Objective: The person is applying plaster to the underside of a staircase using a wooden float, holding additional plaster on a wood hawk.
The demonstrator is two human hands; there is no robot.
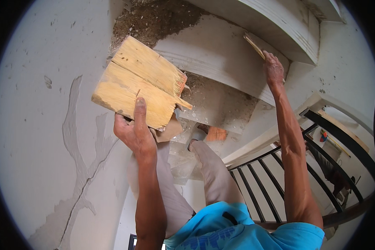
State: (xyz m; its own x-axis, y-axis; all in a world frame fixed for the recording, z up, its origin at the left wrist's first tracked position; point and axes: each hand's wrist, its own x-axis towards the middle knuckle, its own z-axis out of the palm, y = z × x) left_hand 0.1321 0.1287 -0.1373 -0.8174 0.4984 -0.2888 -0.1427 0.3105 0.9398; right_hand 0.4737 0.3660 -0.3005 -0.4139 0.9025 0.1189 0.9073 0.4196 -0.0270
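My left hand (135, 129) grips the lower edge of a yellow wooden board (139, 79), thumb on top and fingers beneath. The board is split along its length, and its right end is broken and splintered. Brownish sheet-like scraps (169, 130) show under its lower corner. Farther off to the right, my right hand (273, 68) is closed around a thin, wood-coloured strip (254, 46), which points up and left over a pale stair tread (221, 46). I cannot make out what kind of piece the strip is.
Brown dirt and debris (154, 18) cover the upper left of the stair, against a cracked, patched wall (41, 125). Grit lies on the lower step (214, 100), where an orange-brown piece (216, 133) rests near my shoe. A black metal railing (258, 177) curves along the right.
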